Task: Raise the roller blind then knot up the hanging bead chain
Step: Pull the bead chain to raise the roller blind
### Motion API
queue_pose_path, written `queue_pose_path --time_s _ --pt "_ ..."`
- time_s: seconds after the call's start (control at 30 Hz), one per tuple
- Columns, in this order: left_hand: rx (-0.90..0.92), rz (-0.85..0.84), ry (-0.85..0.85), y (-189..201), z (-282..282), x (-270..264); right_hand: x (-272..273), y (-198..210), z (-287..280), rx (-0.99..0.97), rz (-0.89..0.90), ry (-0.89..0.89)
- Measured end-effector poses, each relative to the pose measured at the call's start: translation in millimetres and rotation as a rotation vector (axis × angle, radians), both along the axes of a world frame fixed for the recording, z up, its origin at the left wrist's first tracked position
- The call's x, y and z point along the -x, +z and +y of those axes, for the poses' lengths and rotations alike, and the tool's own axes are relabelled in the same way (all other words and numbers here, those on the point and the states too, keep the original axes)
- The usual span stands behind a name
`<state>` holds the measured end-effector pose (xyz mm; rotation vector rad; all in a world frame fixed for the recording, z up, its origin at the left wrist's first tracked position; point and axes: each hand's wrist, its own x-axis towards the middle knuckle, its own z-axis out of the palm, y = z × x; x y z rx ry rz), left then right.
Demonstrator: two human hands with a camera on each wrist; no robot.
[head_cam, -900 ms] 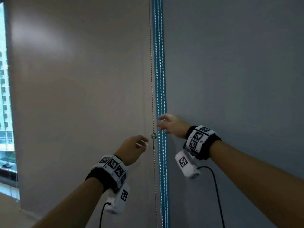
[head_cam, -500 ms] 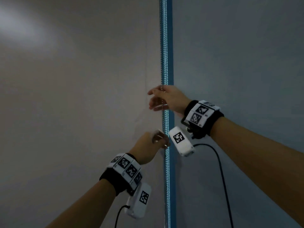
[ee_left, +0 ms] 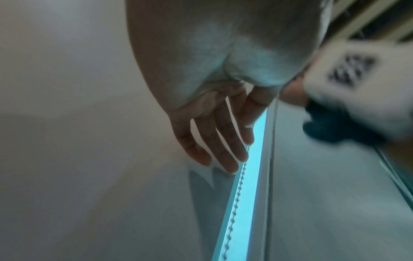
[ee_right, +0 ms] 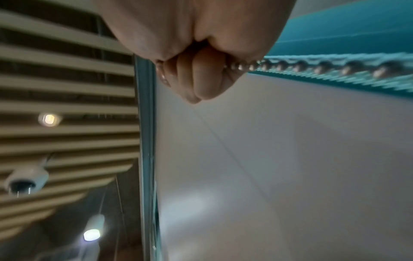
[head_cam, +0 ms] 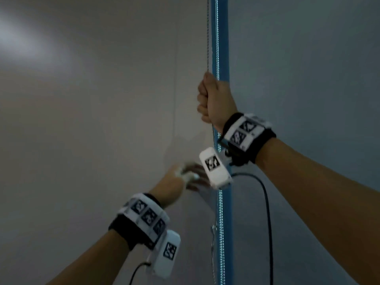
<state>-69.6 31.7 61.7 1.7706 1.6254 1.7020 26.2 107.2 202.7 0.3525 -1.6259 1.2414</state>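
Observation:
A thin metal bead chain (head_cam: 208, 38) hangs in front of the bright blue gap (head_cam: 223, 48) between a beige roller blind (head_cam: 102, 120) and a grey one (head_cam: 308, 79). My right hand (head_cam: 213, 99) is raised and makes a fist around the chain; in the right wrist view the beads (ee_right: 312, 66) run out of the curled fingers (ee_right: 196, 79). My left hand (head_cam: 185, 177) is lower and blurred. The left wrist view shows its fingers (ee_left: 214, 141) straight and spread, holding nothing, just left of the chain (ee_left: 238, 194).
More chain (head_cam: 212, 243) hangs slack below my right wrist beside the gap. A slatted ceiling (ee_right: 67, 88) with round lights and a dome camera (ee_right: 24, 178) shows overhead in the right wrist view. Both blinds hang flat and cover the window.
My right hand has risen along the chain and closed from loose fingers into a fist on it. My left hand has let go and spread its fingers.

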Motion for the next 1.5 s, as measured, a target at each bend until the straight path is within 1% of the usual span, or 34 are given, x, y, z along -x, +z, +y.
queue_pose_path --time_s 0.07,0.13,0.23,0.3,0.37,0.4,0.47,0.53,0.57,0.6,0.67,0.7,0.73,0.8,0.83,0.9,0.97,1.03,1.07,1.1,1.17,1.2,1.3,1.37,1.43,1.5 --pt "-0.107 -0.125 -0.028 34 -5 2 -3 -29 -2 -0.012 -0.029 -0.009" --pt "-0.199 -0.170 -0.074 68 -11 -6 -6 -64 -6 -0.014 -0.059 -0.003" --pt "-0.254 -0.123 -0.115 116 -18 -26 -8 -125 -11 -0.089 -0.221 -0.063" --pt "-0.303 -0.121 -0.118 144 -18 -39 -5 -171 -12 -0.147 -0.339 -0.038" --pt "-0.356 -0.145 -0.073 158 -11 -48 -4 -211 -8 -0.219 -0.467 0.006" --pt "-0.383 -0.135 -0.036 156 -6 -49 -6 -224 -2 -0.262 -0.532 0.012" --pt "-0.422 -0.095 0.013 137 0 -51 -11 -235 14 -0.329 -0.672 0.049" --pt "-0.425 -0.067 -0.003 112 -1 -54 -15 -218 32 -0.274 -0.740 0.177" --pt "-0.410 -0.062 -0.023 100 -3 -57 -18 -200 36 -0.191 -0.725 0.249" --pt "-0.399 -0.069 -0.043 89 -5 -61 -20 -177 41 -0.089 -0.671 0.324" --pt "-0.384 -0.107 -0.095 69 -6 -67 -24 -118 41 0.040 -0.456 0.479" --pt "-0.375 -0.135 -0.119 58 -5 -69 -29 -85 35 0.047 -0.356 0.537" --pt "-0.353 -0.159 -0.128 47 -4 -71 -34 -53 25 0.061 -0.293 0.559" --pt "-0.289 -0.173 -0.108 20 0 -71 -37 5 4 0.097 -0.221 0.477" --pt "-0.252 -0.188 -0.112 5 1 -70 -37 24 -7 0.107 -0.188 0.420" --pt "-0.167 -0.237 -0.186 -25 -1 -65 -32 32 -19 0.076 -0.138 0.314" --pt "-0.079 -0.257 -0.273 -46 -6 -54 -23 14 -20 0.002 -0.146 0.218" --pt "-0.012 -0.173 -0.250 -44 -13 -35 -20 -17 -21 -0.061 -0.189 0.158" --pt "-0.024 -0.158 -0.242 -34 -17 -26 -21 -33 -20 -0.081 -0.200 0.164" --pt "-0.059 -0.188 -0.243 -18 -20 -19 -23 -47 -20 -0.086 -0.205 0.179" --pt "-0.163 -0.275 -0.293 26 -28 -14 -27 -75 -24 -0.070 -0.233 0.206" --pt "-0.206 -0.267 -0.299 50 -34 -18 -28 -91 -27 -0.056 -0.277 0.202" --pt "-0.279 -0.156 -0.239 117 -43 -40 -23 -151 -30 -0.029 -0.402 0.190" --pt "-0.304 -0.154 -0.155 147 -42 -54 -17 -192 -27 -0.004 -0.474 0.216" --pt "-0.329 -0.104 -0.040 151 -33 -62 -19 -222 -22 -0.026 -0.542 0.261" --pt "-0.380 -0.026 0.015 130 -18 -68 -24 -235 -9 -0.133 -0.630 0.264"
